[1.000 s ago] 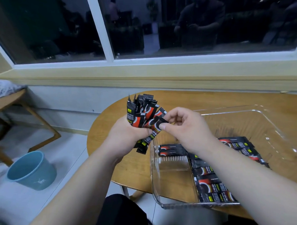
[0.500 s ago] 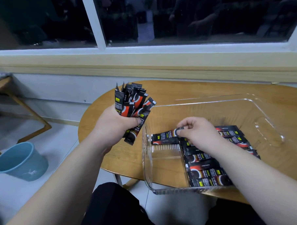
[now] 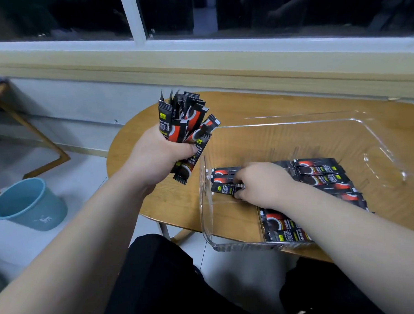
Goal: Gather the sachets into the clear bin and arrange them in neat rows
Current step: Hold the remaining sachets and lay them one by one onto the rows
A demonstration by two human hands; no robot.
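Note:
My left hand (image 3: 159, 154) grips a fanned bunch of black and red coffee sachets (image 3: 186, 119), held upright above the table just left of the clear bin (image 3: 204, 204). Inside the bin, my right hand (image 3: 261, 184) reaches low over the floor and pinches one sachet (image 3: 224, 188) lying flat at the left side, below two others (image 3: 225, 172). More sachets lie in rows further right (image 3: 320, 173) and at the near wall (image 3: 280, 229). My forearm hides part of these rows.
The bin stands on a round wooden table (image 3: 234, 108) under a window sill, its near edge overhanging the table. A blue bucket (image 3: 30, 205) sits on the floor at the left. A wooden chair frame (image 3: 34, 138) stands further left.
My right hand took one sachet from the bunch, carried it down into the bin and now holds it flat lower in the left column. The left hand kept holding its bunch.

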